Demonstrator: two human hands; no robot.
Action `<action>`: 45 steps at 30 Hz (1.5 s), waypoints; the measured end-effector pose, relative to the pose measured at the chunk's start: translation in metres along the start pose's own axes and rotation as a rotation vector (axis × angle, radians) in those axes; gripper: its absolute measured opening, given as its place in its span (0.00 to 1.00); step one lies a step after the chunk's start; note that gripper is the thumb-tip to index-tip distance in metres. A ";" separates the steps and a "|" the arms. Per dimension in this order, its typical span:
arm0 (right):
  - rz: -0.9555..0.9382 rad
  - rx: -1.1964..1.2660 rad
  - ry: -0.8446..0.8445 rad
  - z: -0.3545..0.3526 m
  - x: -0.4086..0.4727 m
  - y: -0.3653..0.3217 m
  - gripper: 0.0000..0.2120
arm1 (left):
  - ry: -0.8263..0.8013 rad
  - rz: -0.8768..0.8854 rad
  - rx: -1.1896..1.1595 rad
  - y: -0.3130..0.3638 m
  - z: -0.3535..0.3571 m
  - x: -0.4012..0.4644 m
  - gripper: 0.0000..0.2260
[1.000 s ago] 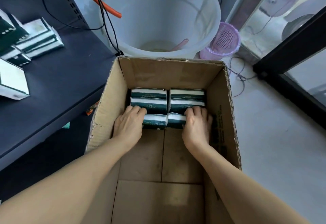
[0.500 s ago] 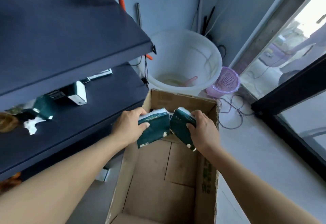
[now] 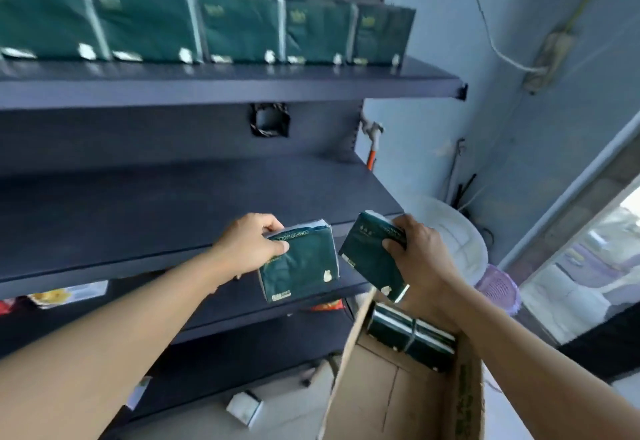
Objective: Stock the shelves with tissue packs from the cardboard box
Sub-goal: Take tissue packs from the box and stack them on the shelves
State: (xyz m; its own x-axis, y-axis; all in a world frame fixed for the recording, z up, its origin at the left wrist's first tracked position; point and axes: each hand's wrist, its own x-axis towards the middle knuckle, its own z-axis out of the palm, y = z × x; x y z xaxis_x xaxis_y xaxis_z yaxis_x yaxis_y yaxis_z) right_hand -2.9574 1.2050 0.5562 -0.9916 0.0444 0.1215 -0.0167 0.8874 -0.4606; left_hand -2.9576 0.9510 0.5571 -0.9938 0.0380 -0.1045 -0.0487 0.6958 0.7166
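Tissue packs: you hold two, one in each hand, both in the air in front of the middle shelf (image 3: 194,204) near its right end. Neither touches the shelf yet.
Left hand: your left hand (image 3: 251,247) pinches the left pack (image 3: 299,264) at its top left corner, thumb on the front face and fingers curled behind. The pack hangs almost upright below that grip.
Right hand: your right hand (image 3: 414,252) has its fingers curled round the upper right edge of the right pack (image 3: 369,256), which is tilted, its lower corner pointing down towards the cardboard box (image 3: 464,401).
Top shelf: a row of packs (image 3: 242,24) stands upright along the front edge of the top shelf (image 3: 242,86), reaching nearly to its right end.
Box: more packs (image 3: 412,334) lie against its far wall, so stocking looks far from finished.
Risk, corner grip: the left pack is held by one corner only. It is soft and could swing or slip out as you reach in.
Risk, collision: the two packs are just beside each other. Moving both at once, you could knock one with the other.
Risk, shelf edge: set too close to the front edge or the right end, a pack could tip off, into the box or to the floor, where a loose pack (image 3: 244,408) already lies.
Risk, tilt: put down as tilted as it is, the right pack would likely fall flat rather than stand.
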 end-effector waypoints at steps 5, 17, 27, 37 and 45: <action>-0.163 0.070 0.035 -0.012 -0.029 -0.117 0.09 | 0.109 0.032 0.018 -0.034 -0.112 -0.064 0.03; -0.478 0.207 0.013 -0.013 -0.076 -0.355 0.10 | 0.354 0.015 0.128 -0.116 -0.322 -0.189 0.04; -0.706 0.300 0.008 -0.009 -0.037 -0.497 0.09 | 0.578 -0.083 0.148 -0.165 -0.428 -0.211 0.06; -0.872 0.354 -0.025 0.003 0.025 -0.615 0.07 | 0.749 -0.186 0.117 -0.191 -0.500 -0.205 0.06; -0.870 0.439 -0.100 0.034 0.056 -0.715 0.10 | 0.793 -0.195 0.035 -0.228 -0.556 -0.194 0.07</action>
State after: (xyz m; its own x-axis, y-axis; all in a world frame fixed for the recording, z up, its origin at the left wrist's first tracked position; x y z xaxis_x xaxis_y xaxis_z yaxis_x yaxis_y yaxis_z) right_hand -3.0050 0.5575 0.8628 -0.6165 -0.6017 0.5078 -0.7733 0.3415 -0.5342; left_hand -2.8092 0.3862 0.7980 -0.7438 -0.5957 0.3032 -0.2379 0.6598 0.7128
